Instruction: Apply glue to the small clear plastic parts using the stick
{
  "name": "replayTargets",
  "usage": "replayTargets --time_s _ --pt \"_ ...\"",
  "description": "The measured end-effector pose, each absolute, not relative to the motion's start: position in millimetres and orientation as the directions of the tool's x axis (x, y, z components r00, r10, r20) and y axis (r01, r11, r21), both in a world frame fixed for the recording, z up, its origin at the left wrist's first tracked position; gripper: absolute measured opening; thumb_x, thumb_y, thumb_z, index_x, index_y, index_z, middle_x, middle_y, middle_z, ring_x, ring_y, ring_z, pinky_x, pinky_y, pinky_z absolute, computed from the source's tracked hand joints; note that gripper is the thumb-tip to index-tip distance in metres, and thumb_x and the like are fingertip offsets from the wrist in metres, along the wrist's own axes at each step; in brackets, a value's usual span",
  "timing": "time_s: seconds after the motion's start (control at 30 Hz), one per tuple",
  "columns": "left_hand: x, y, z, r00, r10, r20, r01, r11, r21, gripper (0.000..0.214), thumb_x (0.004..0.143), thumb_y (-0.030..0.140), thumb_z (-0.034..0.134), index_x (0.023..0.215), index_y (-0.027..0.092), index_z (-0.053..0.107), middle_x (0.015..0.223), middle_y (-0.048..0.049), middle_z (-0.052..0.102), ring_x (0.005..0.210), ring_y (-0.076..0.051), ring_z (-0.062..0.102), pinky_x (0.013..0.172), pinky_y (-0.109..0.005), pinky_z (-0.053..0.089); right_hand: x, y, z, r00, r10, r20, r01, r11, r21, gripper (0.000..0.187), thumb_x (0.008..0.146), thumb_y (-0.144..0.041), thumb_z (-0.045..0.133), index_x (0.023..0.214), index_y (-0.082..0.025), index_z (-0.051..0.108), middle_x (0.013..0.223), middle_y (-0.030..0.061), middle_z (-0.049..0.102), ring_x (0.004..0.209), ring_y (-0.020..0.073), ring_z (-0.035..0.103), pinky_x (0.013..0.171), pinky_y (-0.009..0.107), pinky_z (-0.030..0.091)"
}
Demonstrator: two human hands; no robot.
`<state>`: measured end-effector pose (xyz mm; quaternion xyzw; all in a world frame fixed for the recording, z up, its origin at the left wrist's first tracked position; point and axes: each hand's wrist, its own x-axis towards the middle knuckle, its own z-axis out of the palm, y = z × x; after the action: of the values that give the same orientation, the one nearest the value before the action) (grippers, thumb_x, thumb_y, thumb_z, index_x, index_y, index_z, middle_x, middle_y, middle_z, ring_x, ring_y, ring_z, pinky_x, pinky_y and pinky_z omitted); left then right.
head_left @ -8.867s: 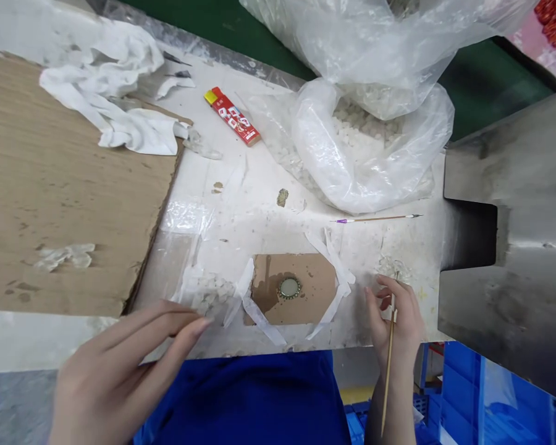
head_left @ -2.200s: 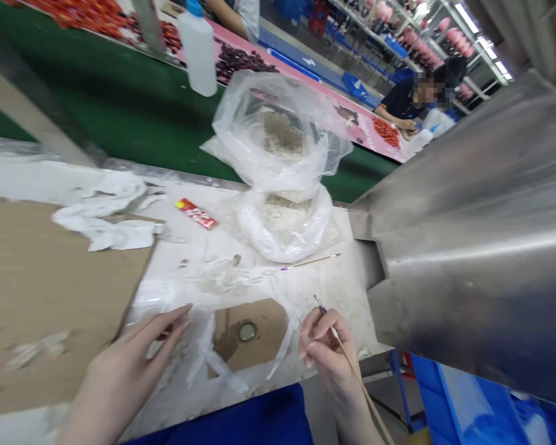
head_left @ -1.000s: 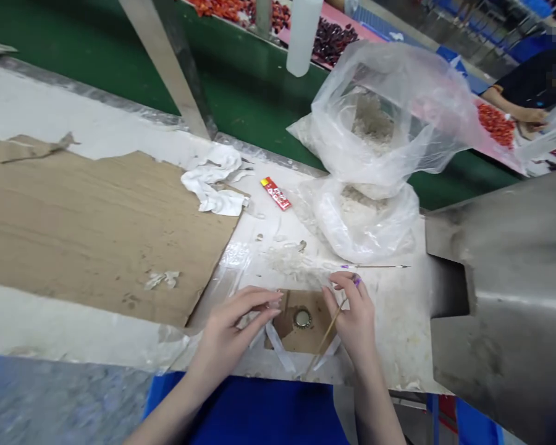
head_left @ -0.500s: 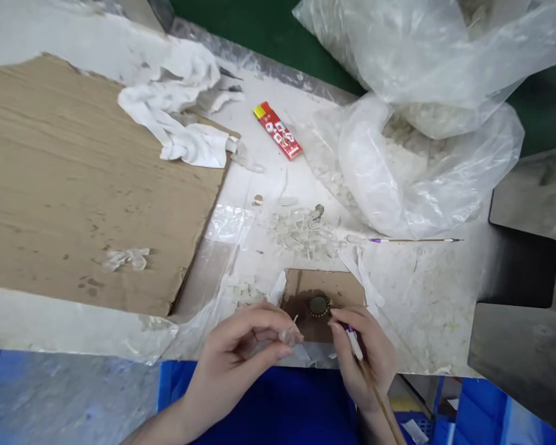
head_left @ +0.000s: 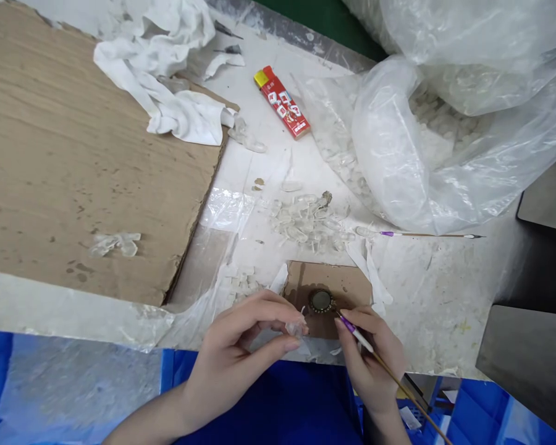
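My left hand [head_left: 241, 349] pinches a small clear plastic piece [head_left: 295, 326] between thumb and fingers at the table's front edge. My right hand [head_left: 370, 361] grips a thin wooden stick with a purple and white tip [head_left: 354, 332], its point aimed at a small round dark cap with a beaded rim [head_left: 321, 301]. The cap rests on a small brown cardboard square [head_left: 347, 283] taped to the white tabletop. Both hands are a few centimetres from the cap.
A heap of clear plastic pieces [head_left: 306, 219] lies behind the square. A second stick [head_left: 430, 235] lies to the right, below big clear bags [head_left: 445, 136]. A red packet [head_left: 282, 111], white cloth [head_left: 167, 80] and a large cardboard sheet [head_left: 74, 161] occupy the left. Grey metal housing [head_left: 528, 346] stands at right.
The camera has tilted back down from the room to the table. My left hand took up a clear piece and my right hand brought the stick tip beside the cap.
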<state>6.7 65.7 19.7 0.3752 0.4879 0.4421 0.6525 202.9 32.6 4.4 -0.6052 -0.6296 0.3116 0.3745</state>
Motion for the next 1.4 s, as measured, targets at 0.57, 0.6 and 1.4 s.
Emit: replayTargets --time_s 0.57,0.6,1.4 --pt "10 63 14 0.104 0.942 -0.319 -0.194 0.334 0.923 0.034 0.078 -0.001 0.083 0.095 0.029 0.086 0.081 0.0014 0.083 0.072 -0.014 0.079 0.068 -0.015 0.064 202 30 -3 -0.015 0.98 0.2 0.577 0.172 -0.798 0.021 0.101 -0.014 0.057 0.118 -0.025 0.063 0.082 0.0051 0.075 0.067 0.0196 0.075 0.056 0.028 0.064" --pt "11 63 13 0.094 0.941 -0.326 -0.211 0.339 0.917 0.036 0.078 -0.001 0.084 0.097 0.03 0.086 0.081 0.0018 0.083 0.072 -0.014 0.08 0.069 -0.015 0.065 202 30 -5 -0.014 0.976 0.216 0.588 0.183 -0.788 0.02 0.099 -0.013 0.059 0.115 -0.026 0.062 0.082 0.0047 0.074 0.068 0.0197 0.076 0.056 0.028 0.064" --pt "15 63 21 0.182 0.911 -0.37 -0.355 0.412 0.839 0.019 0.081 0.018 0.092 0.094 0.031 0.087 0.076 0.0016 0.082 0.066 -0.011 0.079 0.066 -0.012 0.065 196 24 19 0.123 0.991 0.055 0.163 0.034 -0.986 0.005 0.102 -0.026 0.068 0.106 -0.028 0.069 0.077 0.0017 0.071 0.059 0.0168 0.067 0.049 0.028 0.057"
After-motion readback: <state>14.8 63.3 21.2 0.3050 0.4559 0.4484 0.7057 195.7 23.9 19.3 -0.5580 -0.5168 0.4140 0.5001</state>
